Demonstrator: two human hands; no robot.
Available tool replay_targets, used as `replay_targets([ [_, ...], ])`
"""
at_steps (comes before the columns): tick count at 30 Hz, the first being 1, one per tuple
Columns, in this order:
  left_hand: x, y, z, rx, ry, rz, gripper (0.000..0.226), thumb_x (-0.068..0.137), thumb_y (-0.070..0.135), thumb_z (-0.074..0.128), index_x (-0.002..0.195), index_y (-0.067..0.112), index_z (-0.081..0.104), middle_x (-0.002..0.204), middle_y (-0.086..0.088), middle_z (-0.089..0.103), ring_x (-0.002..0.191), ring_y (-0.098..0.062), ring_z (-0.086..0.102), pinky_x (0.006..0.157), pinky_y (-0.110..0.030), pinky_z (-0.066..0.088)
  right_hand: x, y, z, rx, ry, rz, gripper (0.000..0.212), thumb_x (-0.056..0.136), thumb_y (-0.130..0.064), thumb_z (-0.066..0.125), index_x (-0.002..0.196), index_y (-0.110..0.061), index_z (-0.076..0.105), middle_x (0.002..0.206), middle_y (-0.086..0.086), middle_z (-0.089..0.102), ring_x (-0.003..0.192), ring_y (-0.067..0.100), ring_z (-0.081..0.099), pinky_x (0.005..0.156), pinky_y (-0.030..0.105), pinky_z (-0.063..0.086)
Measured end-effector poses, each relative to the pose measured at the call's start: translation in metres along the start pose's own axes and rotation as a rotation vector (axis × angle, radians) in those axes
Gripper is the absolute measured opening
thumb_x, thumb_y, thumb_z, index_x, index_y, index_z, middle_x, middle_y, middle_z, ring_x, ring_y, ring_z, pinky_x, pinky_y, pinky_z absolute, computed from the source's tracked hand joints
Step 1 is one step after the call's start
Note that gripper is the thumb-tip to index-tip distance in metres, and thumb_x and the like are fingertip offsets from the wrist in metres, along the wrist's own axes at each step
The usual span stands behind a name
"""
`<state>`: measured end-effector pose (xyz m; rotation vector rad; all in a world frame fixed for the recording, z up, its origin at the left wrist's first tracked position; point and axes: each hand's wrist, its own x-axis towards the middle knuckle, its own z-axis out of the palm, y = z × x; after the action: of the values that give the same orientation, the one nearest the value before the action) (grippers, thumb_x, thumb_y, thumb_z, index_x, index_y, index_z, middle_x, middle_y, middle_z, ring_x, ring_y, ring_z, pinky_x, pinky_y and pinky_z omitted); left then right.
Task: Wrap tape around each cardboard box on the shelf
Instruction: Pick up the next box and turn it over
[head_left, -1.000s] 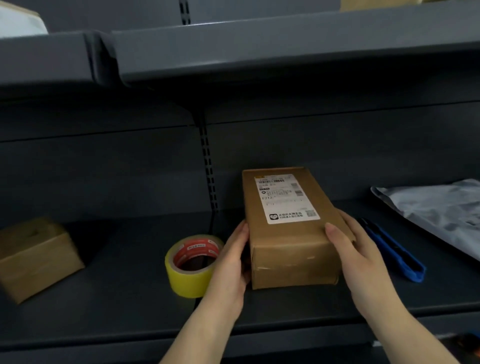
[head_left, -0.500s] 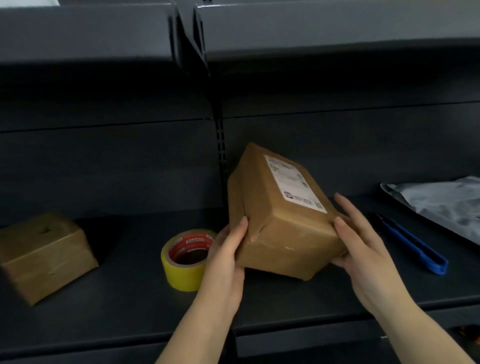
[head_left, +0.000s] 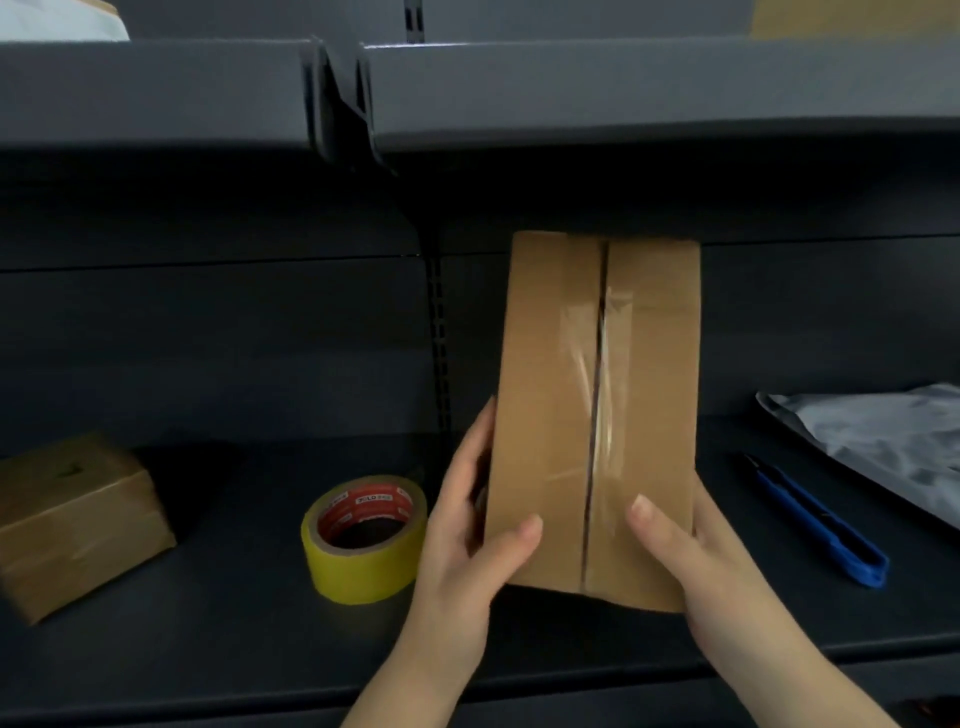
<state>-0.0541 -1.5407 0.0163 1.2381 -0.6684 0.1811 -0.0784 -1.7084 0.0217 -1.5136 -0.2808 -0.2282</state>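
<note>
I hold a long brown cardboard box (head_left: 550, 395) upright above the dark shelf (head_left: 234, 623), its seam side facing me. The centre seam carries a strip of clear tape. My left hand (head_left: 467, 530) grips its lower left edge, thumb on the front. My right hand (head_left: 680, 551) grips the lower right corner, thumb beside the seam. A yellow tape roll (head_left: 366, 540) with a red core lies flat on the shelf just left of my left hand. A second, smaller cardboard box (head_left: 72, 525) sits at the far left of the shelf.
A blue utility knife (head_left: 821, 525) lies on the shelf to the right of the held box. A grey plastic mailer bag (head_left: 883, 447) lies at the far right. An upper shelf (head_left: 571, 88) overhangs close above the box's top.
The box was lifted off the shelf and turned over; its labelled face now points away and the taped seam faces me. Both hands stayed on its lower end.
</note>
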Motion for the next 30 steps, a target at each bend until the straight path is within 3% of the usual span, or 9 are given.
replay_targets([
  [3, 0.000, 0.002, -0.002, -0.086, 0.083, -0.041, 0.046, 0.080, 0.056, 0.056, 0.123, 0.040, 0.056, 0.133, 0.014, 0.055, 0.124, -0.008, 0.049, 0.093, -0.021, 0.047, 0.002, 0.006, -0.002, 0.091, 0.067, 0.030, 0.095, 0.031, -0.073, 0.078, 0.116, -0.039, 0.054, 0.109, -0.012, 0.068, 0.100, 0.009, 0.065, 0.088, 0.039, 0.048],
  [6, 0.000, 0.005, -0.002, 0.131, 0.162, 0.033, 0.038, 0.087, 0.034, 0.051, 0.125, 0.038, 0.051, 0.133, 0.024, 0.052, 0.126, -0.002, 0.045, 0.106, -0.030, 0.039, 0.005, 0.015, -0.003, 0.208, 0.138, -0.039, 0.070, 0.043, -0.068, 0.078, 0.106, -0.039, 0.064, 0.107, -0.006, 0.069, 0.097, 0.013, 0.066, 0.081, 0.037, 0.055],
  [8, 0.003, 0.010, 0.004, 0.359, 0.156, 0.047, 0.069, 0.075, 0.041, 0.066, 0.135, 0.039, 0.031, 0.141, 0.025, 0.041, 0.132, -0.002, 0.035, 0.111, -0.037, 0.032, 0.007, 0.022, -0.005, 0.347, 0.171, -0.081, 0.041, 0.069, -0.053, 0.067, 0.106, -0.036, 0.067, 0.112, 0.000, 0.068, 0.100, 0.016, 0.065, 0.076, 0.032, 0.057],
  [11, 0.005, 0.017, 0.011, 0.515, 0.267, -0.104, 0.118, 0.043, 0.063, 0.075, 0.139, 0.047, 0.010, 0.147, 0.020, 0.024, 0.133, -0.001, 0.027, 0.111, -0.043, 0.030, 0.012, 0.026, -0.010, 0.479, 0.121, -0.064, 0.047, 0.081, -0.047, 0.054, 0.123, -0.025, 0.058, 0.123, 0.009, 0.062, 0.111, 0.025, 0.060, 0.081, 0.037, 0.055],
  [15, -0.004, 0.021, 0.018, 0.630, 0.267, -0.086, 0.116, 0.042, 0.071, 0.072, 0.138, 0.048, 0.013, 0.136, 0.033, 0.029, 0.124, 0.015, 0.030, 0.105, -0.026, 0.034, 0.015, 0.028, -0.019, 0.516, 0.078, 0.003, 0.050, 0.086, -0.050, 0.047, 0.126, -0.021, 0.056, 0.125, 0.012, 0.060, 0.113, 0.028, 0.059, 0.078, 0.034, 0.055],
  [19, -0.010, 0.024, 0.018, 0.756, 0.263, 0.010, 0.103, 0.053, 0.070, 0.066, 0.139, 0.048, 0.014, 0.141, 0.032, 0.024, 0.129, 0.012, 0.024, 0.106, -0.023, 0.030, 0.019, 0.030, -0.026, 0.409, 0.083, 0.019, 0.036, 0.098, -0.036, 0.040, 0.130, -0.023, 0.051, 0.123, 0.006, 0.062, 0.110, 0.024, 0.061, 0.079, 0.035, 0.055],
  [22, -0.010, 0.027, 0.018, 0.940, 0.219, 0.031, 0.102, 0.061, 0.077, 0.050, 0.145, 0.038, 0.009, 0.140, 0.033, 0.015, 0.121, 0.021, 0.014, 0.098, -0.012, 0.019, 0.021, 0.027, -0.023, 0.103, 0.184, 0.117, 0.022, 0.096, -0.029, 0.048, 0.105, -0.036, 0.066, 0.099, -0.009, 0.072, 0.091, 0.010, 0.067, 0.079, 0.032, 0.051],
  [25, -0.006, 0.025, 0.016, 1.099, 0.171, -0.086, 0.100, 0.066, 0.080, 0.037, 0.147, 0.026, 0.012, 0.154, 0.013, 0.015, 0.131, -0.001, 0.017, 0.101, -0.017, 0.016, 0.024, 0.028, -0.024, -0.129, 0.299, 0.284, 0.023, 0.093, -0.018, 0.051, 0.078, -0.033, 0.061, 0.062, -0.005, 0.065, 0.063, 0.015, 0.061, 0.057, 0.024, 0.038],
  [30, 0.003, 0.021, 0.018, 1.397, 0.105, -0.195, 0.087, 0.077, 0.075, 0.030, 0.143, 0.017, 0.030, 0.155, 0.000, 0.022, 0.132, -0.024, 0.031, 0.096, -0.031, 0.041, 0.026, 0.031, -0.025, -0.375, 0.210, 0.380, 0.029, 0.093, -0.019, 0.051, 0.068, -0.020, 0.065, 0.062, -0.007, 0.065, 0.064, 0.011, 0.058, 0.050, 0.018, 0.041],
])
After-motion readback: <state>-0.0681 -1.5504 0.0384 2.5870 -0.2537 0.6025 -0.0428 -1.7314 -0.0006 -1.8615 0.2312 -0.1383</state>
